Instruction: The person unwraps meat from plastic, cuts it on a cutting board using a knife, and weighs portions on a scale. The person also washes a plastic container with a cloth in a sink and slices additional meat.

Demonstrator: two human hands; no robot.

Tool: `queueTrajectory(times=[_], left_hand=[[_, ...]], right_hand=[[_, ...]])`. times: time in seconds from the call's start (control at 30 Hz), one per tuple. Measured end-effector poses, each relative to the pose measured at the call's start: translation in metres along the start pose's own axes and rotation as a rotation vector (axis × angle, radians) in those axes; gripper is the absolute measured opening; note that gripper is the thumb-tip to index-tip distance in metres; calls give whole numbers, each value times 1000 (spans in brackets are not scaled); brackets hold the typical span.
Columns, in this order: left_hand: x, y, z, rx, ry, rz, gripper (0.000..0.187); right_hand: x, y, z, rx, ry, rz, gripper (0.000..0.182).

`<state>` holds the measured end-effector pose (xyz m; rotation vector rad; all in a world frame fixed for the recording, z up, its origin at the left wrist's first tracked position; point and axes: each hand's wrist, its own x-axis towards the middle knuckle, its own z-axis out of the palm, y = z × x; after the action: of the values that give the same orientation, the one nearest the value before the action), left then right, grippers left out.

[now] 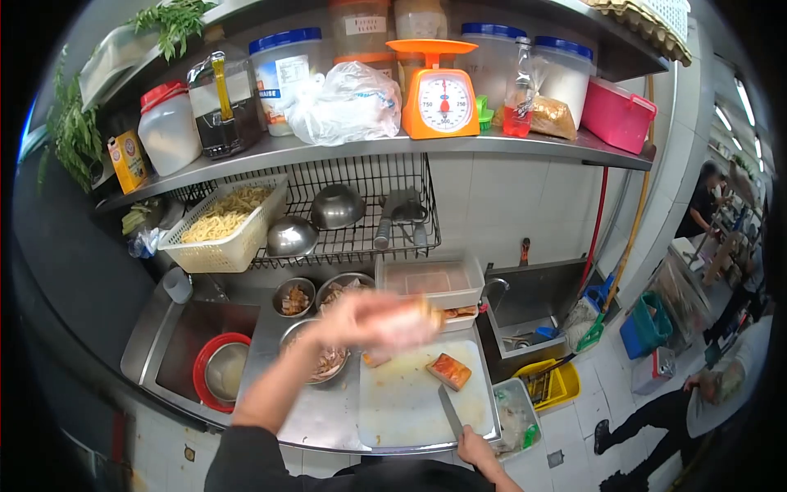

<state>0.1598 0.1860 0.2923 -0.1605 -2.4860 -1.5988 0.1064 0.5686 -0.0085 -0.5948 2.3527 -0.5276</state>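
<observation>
My left hand, smeared by motion, is closed round a pale pink piece of roast meat above the back of the white cutting board. Low at the board's right front, my right hand grips the handle of a kitchen knife, its blade pointing away over the board. Just beyond the knife tip lies a second block of meat with a browned top. A smaller bit of meat rests near the board's back left, partly under my left hand.
Metal bowls of chopped meat stand left of the board. Behind it is a lidded plastic container. Sinks flank the counter, the left one holding a red basin. An orange scale sits on the shelf above. People stand at the right.
</observation>
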Motion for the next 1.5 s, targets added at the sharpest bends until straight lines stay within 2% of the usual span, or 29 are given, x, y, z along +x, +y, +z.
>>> queueTrajectory(times=[0.03, 0.07, 0.1, 0.13, 0.17, 0.2, 0.27, 0.33, 0.37, 0.4, 0.47, 0.6, 0.67, 0.73, 0.93, 0.97, 1.0, 1.1, 1.13, 1.2, 1.23, 1.3, 1.43, 1.5], left_hand=[[20, 66, -26, 58, 59, 187, 80], [47, 102, -60, 257, 106, 403, 77], [70, 170, -68, 264, 153, 505, 75], [88, 208, -88, 300, 232, 378, 73], [121, 242, -116, 465, 278, 450, 77], [157, 266, -141, 490, 272, 507, 72], [209, 308, -168, 604, 379, 443, 61], [252, 332, -192, 685, 347, 305, 48], [274, 335, -202, 705, 367, 225, 45], [283, 336, -203, 708, 363, 228, 45], [300, 334, -202, 831, 359, 12, 46], [303, 326, -205, 754, 363, 40, 51], [306, 329, -212, 807, 238, -21, 52], [310, 320, -213, 836, 312, 3, 53], [314, 314, -218, 815, 277, -19, 60], [313, 313, -219, 818, 264, -22, 69], [314, 311, -219, 816, 260, -28, 69], [317, 305, -226, 838, 283, 15, 84], [317, 304, -226, 836, 282, 13, 84], [319, 302, -223, 843, 419, 49, 78], [313, 310, -216, 842, 416, 48, 78], [294, 335, -195, 1028, 288, -53, 57], [306, 332, -205, 1238, 277, 24, 65], [313, 328, -214, 1209, 438, 156, 60]], right_hand=[[1, 0, 0, 2, 1, -13, 33], [2, 1, 2, 7, 7, -18, 33], [3, 3, 3, 3, 11, -27, 33], [4, 4, 3, -2, 15, -35, 33], [5, 4, 2, 4, 23, -37, 33], [5, 4, 1, 6, 21, -37, 32], [6, 6, 4, 15, 24, -37, 32], [11, 9, 6, 34, 22, -43, 32], [8, 7, 4, 38, 25, -42, 32], [4, 1, 0, 35, 32, -30, 31], [1, -1, -1, 39, 41, -15, 31], [1, 1, -2, 50, 36, -19, 31], [0, 2, -2, 58, 29, -26, 31], [6, 4, 1, 51, 34, -21, 31], [9, 5, 1, 33, 9, -22, 30], [8, 4, 0, 37, 14, -14, 30], [6, 2, -1, 38, 7, -11, 30], [4, -3, -7, 16, -1, 4, 30], [2, -5, -8, 16, -4, 8, 30], [0, -8, -11, 18, -7, 14, 30], [-1, -10, -12, 21, -7, 16, 30], [-3, -10, -10, 26, -8, 20, 30], [-1, -11, -9, 21, 0, 18, 30], [-1, -11, -9, 20, 1, 26, 30]])
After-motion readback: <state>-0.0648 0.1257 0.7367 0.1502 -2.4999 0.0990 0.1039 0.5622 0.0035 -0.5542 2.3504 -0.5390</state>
